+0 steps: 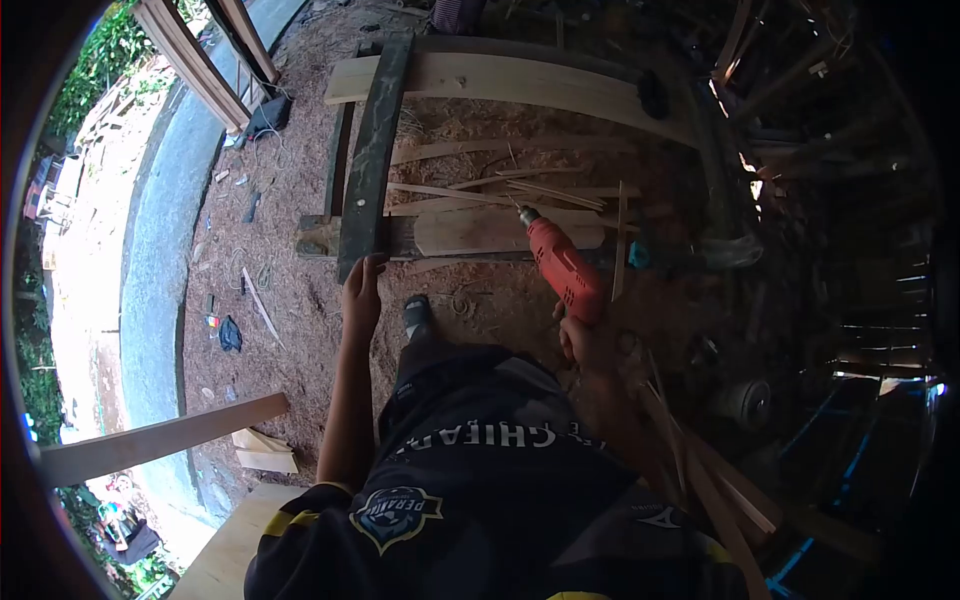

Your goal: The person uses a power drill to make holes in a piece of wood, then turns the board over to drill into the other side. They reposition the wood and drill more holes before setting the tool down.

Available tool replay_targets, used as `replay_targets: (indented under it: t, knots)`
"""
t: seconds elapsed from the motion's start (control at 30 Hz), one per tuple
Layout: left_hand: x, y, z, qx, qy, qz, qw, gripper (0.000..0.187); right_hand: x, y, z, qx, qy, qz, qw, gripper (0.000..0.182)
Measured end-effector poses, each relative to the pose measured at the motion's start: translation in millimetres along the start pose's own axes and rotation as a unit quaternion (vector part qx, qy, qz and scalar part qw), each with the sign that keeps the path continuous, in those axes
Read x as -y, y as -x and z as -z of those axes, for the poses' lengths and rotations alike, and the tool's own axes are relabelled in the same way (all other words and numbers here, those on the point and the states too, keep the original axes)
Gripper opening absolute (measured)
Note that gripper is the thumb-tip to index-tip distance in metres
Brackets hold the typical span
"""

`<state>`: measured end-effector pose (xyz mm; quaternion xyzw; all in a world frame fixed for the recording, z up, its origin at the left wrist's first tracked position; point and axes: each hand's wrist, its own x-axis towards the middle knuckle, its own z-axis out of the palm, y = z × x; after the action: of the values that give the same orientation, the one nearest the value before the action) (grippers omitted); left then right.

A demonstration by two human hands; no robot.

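Observation:
A red power drill (565,268) is in my right hand (582,338), whose fingers wrap round its handle. The drill's chuck and thin bit point up and left, over a pale board lying across the workbench. My left hand (364,278) is at the near end of a long dark plank (375,150), with its fingers closed on the edge. That plank lies crosswise over a wide pale board (480,80) at the far side and a short pale board (500,232) at the near side. Several thin wood strips (550,190) lie between the two boards.
Wood shavings cover the ground (300,180). A loose beam (170,435) juts in from the lower left. Upright posts (195,65) stand at the upper left, beside a concrete strip (165,260). More lumber (720,485) leans at the lower right. A sandalled foot (417,318) is below the bench.

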<state>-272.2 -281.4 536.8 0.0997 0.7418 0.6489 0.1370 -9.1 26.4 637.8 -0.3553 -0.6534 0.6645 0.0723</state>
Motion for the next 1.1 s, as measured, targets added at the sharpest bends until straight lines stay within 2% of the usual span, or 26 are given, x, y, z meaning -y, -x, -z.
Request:
replay_targets:
  t: [0.07,0.1,0.17,0.2,0.27,0.37,0.4,0.47,0.5,0.53,0.6,0.63,0.67,0.7,0.73,0.77,0.8,0.83,0.97,1.07,1.1]
  knots:
    - [6.7,-23.3,7.1,0.011,-0.023,0.015,1.000,0.048,-20.9,-25.5,-20.4,-0.055,0.139,0.085,0.985,0.022]
    - [9.6,-34.6,10.8,0.025,-0.051,0.024,0.998,0.046,-18.3,-29.3,-33.2,-0.058,0.139,0.079,0.985,0.022]
    - [25.9,-58.7,11.6,0.043,-0.060,0.011,0.997,0.046,-6.0,-33.7,-59.8,-0.077,0.012,-0.039,0.996,0.020]
    - [35.6,-72.4,11.1,0.051,-0.066,-0.008,0.996,0.046,-4.7,-36.9,-69.3,-0.081,0.013,-0.043,0.996,0.020]
    - [66.3,-102.5,12.0,0.079,-0.088,0.027,0.993,0.042,-3.2,-43.7,-87.3,-0.088,-0.006,-0.026,0.996,0.022]
    - [112.4,-143.6,1.4,0.140,-0.258,0.005,0.956,0.033,-6.0,-59.8,-110.9,-0.094,0.013,-0.077,0.992,0.024]
    - [132.5,-157.4,-4.7,0.155,-0.253,0.009,0.955,0.033,-3.4,-61.4,-117.2,-0.107,0.015,-0.086,0.990,0.024]
    - [185.2,-178.2,-18.1,0.217,-0.288,-0.151,0.920,0.032,9.8,-65.5,-138.4,-0.094,0.001,-0.122,0.988,0.024]
    - [151.5,-174.5,-21.2,0.221,-0.235,-0.103,0.941,0.032,18.1,-68.4,-148.5,-0.100,-0.004,-0.123,0.987,0.024]
    - [143.7,-173.3,-26.4,0.230,-0.231,-0.097,0.940,0.032,24.3,-71.7,-156.1,-0.106,-0.002,-0.132,0.986,0.024]
    - [142.9,-175.0,-33.9,0.161,-0.176,0.050,0.970,0.029,29.8,-80.2,-164.5,-0.091,-0.029,-0.173,0.980,0.023]
    - [145.4,-174.9,-32.8,0.165,-0.177,0.056,0.969,0.029,14.7,-87.6,-164.9,-0.077,-0.032,-0.164,0.983,0.023]
    - [147.2,-174.2,-29.6,0.128,-0.182,0.054,0.973,0.030,9.5,-89.3,-160.5,-0.078,-0.031,-0.170,0.982,0.023]
    - [151.9,-173.3,-24.5,0.091,-0.188,0.050,0.977,0.030,24.0,-91.3,-163.5,-0.062,-0.043,-0.207,0.975,0.023]
    - [165.3,-171.2,-18.2,0.095,-0.189,0.056,0.976,0.030,31.5,-93.2,-166.4,-0.046,-0.055,-0.244,0.967,0.022]
    - [178.5,-170.6,-11.7,0.072,-0.183,0.079,0.977,0.034,29.9,-95.7,-169.2,-0.049,-0.056,-0.249,0.966,0.022]
    - [190.3,-169.7,-5.0,0.049,-0.178,0.102,0.978,0.037,27.9,-97.0,-172.1,-0.048,-0.116,-0.255,0.959,0.023]
    - [192.2,-169.1,1.7,0.065,-0.163,0.110,0.978,0.039,26.1,-97.9,-173.1,-0.045,-0.175,-0.260,0.948,0.024]
    - [190.4,-178.1,18.1,0.109,-0.170,0.129,0.971,0.040,7.0,-106.7,-168.0,-0.022,-0.156,-0.288,0.945,0.031]
    - [188.3,-191.1,18.9,0.089,-0.156,0.101,0.979,0.037,6.8,-109.6,-168.3,-0.009,-0.165,-0.275,0.947,0.041]
    - [190.6,-197.2,18.0,0.091,-0.156,0.102,0.978,0.037,13.2,-110.5,-170.9,-0.023,-0.244,-0.281,0.928,0.044]
